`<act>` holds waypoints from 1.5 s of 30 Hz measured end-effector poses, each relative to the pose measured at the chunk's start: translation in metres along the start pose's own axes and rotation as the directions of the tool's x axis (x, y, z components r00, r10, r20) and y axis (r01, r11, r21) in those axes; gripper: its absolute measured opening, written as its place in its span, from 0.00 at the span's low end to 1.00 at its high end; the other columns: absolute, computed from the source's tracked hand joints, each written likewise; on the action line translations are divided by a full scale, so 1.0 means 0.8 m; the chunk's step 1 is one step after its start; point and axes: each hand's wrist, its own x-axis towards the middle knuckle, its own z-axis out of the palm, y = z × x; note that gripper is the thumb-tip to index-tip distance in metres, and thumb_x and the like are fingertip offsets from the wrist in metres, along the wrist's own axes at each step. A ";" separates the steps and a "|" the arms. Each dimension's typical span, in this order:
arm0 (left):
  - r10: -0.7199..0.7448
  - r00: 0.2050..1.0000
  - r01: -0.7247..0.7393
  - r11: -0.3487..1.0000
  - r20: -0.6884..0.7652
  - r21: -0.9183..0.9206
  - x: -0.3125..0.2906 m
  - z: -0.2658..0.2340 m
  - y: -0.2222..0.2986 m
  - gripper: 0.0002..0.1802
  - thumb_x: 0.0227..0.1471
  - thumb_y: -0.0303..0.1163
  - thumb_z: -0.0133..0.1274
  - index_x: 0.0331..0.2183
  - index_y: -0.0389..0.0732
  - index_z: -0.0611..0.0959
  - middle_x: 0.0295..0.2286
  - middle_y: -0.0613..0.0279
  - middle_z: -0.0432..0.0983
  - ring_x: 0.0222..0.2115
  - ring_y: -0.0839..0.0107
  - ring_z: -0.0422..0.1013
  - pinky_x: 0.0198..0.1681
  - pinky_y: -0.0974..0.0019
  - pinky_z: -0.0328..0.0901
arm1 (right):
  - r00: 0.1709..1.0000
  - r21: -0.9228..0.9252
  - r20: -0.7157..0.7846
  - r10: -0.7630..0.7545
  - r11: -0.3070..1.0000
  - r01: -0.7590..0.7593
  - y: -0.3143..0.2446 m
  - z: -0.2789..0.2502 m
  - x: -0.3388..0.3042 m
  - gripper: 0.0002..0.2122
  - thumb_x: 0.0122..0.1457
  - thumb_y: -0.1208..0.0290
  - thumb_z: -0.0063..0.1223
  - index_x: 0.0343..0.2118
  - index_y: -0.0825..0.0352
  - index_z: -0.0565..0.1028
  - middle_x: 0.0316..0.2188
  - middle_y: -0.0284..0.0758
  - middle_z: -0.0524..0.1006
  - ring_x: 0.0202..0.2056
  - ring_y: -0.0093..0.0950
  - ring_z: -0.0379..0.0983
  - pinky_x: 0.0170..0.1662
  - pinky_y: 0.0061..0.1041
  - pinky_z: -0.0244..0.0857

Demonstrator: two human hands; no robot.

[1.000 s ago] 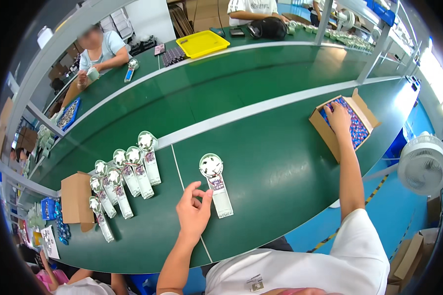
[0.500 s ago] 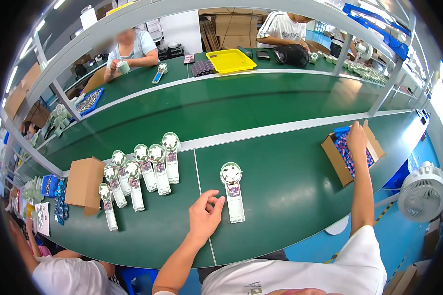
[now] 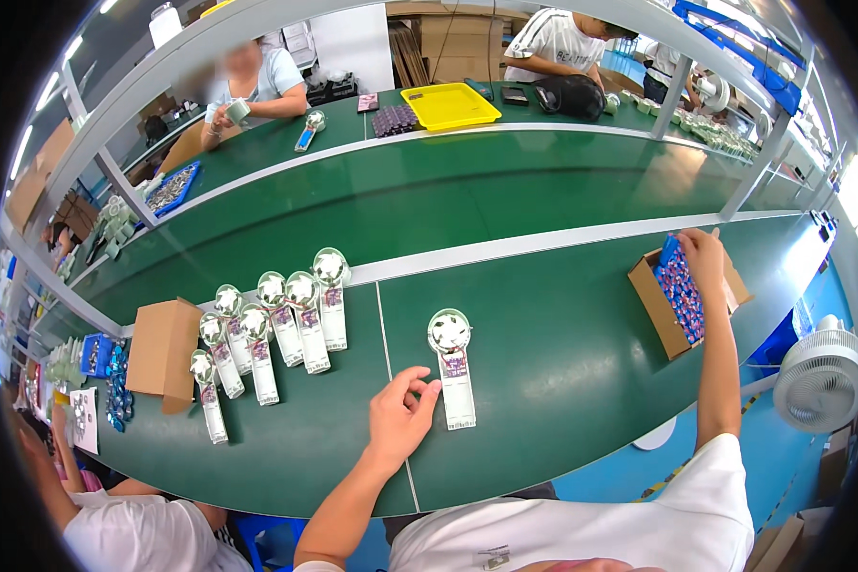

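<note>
One white handheld-fan half (image 3: 456,377), with a round head and a straight handle, lies upright in front of me on the green table (image 3: 534,410). Just left of its handle rests my left hand (image 3: 402,419), fingers loosely curled and thumb apart, holding nothing. Far to the right, my right hand (image 3: 704,259) is over an open cardboard box (image 3: 656,303) full of small blue and pink pieces (image 3: 679,297). Its bent fingers are closed at a blue cylindrical piece (image 3: 670,251) by the box's far edge; the fingertips are partly hidden.
Several similar fan halves (image 3: 260,353) lie to the left, beside a brown carton (image 3: 160,355). A metal rail (image 3: 505,254) runs behind them. A white floor fan (image 3: 820,377) stands at the right. Co-workers sit across the table and at the left; a yellow tray (image 3: 453,105) is opposite.
My right hand has shifted slightly right and up at the box, and the blue cylindrical piece has tipped more upright. My left hand stays beside the fan half.
</note>
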 end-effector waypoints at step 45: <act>0.355 0.914 -0.386 0.911 0.196 0.147 0.007 -0.007 0.036 0.15 0.46 0.34 0.65 0.36 0.38 0.83 0.19 0.63 0.72 0.15 0.77 0.67 0.17 0.70 0.61 | 0.553 0.466 0.708 -0.440 -0.298 -0.833 -0.416 0.035 -0.145 0.27 0.56 0.68 0.39 0.59 0.77 0.62 0.13 0.29 0.64 0.20 0.24 0.64 0.35 0.26 0.66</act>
